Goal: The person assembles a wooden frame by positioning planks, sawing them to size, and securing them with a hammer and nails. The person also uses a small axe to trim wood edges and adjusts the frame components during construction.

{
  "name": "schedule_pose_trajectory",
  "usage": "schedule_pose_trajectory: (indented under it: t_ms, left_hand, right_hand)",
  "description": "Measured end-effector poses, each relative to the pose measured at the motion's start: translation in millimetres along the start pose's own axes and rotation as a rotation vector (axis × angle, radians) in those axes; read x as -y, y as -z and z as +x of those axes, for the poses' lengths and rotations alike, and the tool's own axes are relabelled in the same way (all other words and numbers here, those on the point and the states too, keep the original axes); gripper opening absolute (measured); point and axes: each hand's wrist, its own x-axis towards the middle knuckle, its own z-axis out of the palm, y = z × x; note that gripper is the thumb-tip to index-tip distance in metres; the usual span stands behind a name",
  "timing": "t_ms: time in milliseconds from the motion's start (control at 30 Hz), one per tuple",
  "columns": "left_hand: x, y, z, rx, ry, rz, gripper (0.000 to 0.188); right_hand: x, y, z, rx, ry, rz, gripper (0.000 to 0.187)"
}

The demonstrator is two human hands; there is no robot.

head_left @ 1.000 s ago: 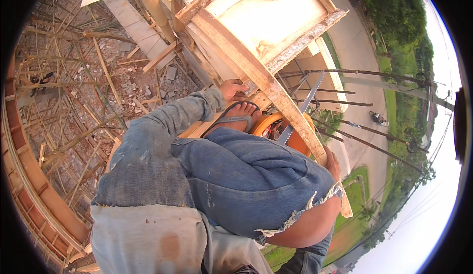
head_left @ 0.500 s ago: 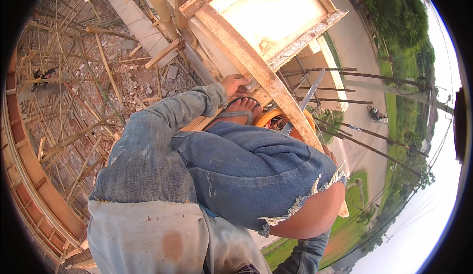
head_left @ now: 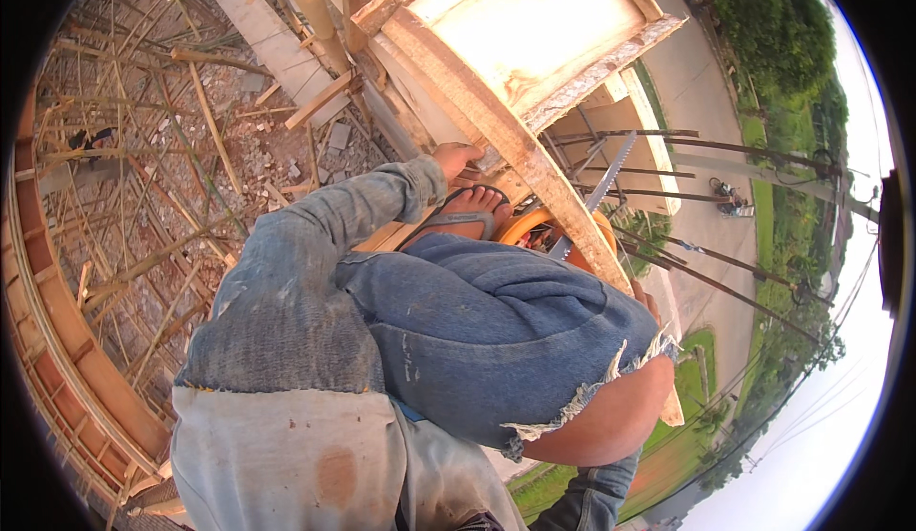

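Observation:
My left hand [head_left: 458,161] is closed, its fingers bent against the end of a wooden piece beside a long wooden plank [head_left: 525,152]. The plank runs slantwise past my knee, along the edge of a framed plywood panel [head_left: 544,40]. My right hand [head_left: 646,300] shows only in part behind my knee, its fingers curled at the lower part of the plank. A handsaw [head_left: 611,172] stands blade up in an orange bucket [head_left: 518,227], partly behind the plank. My sandalled foot [head_left: 472,213] is between left hand and bucket.
At left, far below, bamboo poles [head_left: 143,264] cross over rubble [head_left: 272,149]. A curved wooden form [head_left: 76,359] borders that side. Dark rods [head_left: 658,174] stick out at right above a road [head_left: 711,254] with a motorcycle [head_left: 730,197]. A wooden post [head_left: 310,11] stands at the top.
The motorcycle has moved up along the road. The whole view has shifted slightly; both hands keep their places on the wood.

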Motion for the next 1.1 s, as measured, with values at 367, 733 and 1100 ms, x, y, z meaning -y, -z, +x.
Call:
schedule_pose_trajectory:
  t_ms: [367, 733, 1100]
  left_hand:
    - [-8.7, -6.1, -12.8, 0.023, -0.311, 0.035, 0.027]
    - [-6.4, -11.3, -13.0, 0.287, -0.020, -0.425, 0.013]
    - [-12.4, -15.0, -24.8, 0.334, -0.068, -0.305, 0.022]
  right_hand:
    - [2.3, 2.8, -2.9, -0.022, 0.021, 0.014, 0.087]
    - [4.2, 7.9, -4.2, 0.017, -0.022, 0.060, 0.088]
    - [3.7, 3.8, -17.4, -0.138, 0.078, -0.111, 0.080]
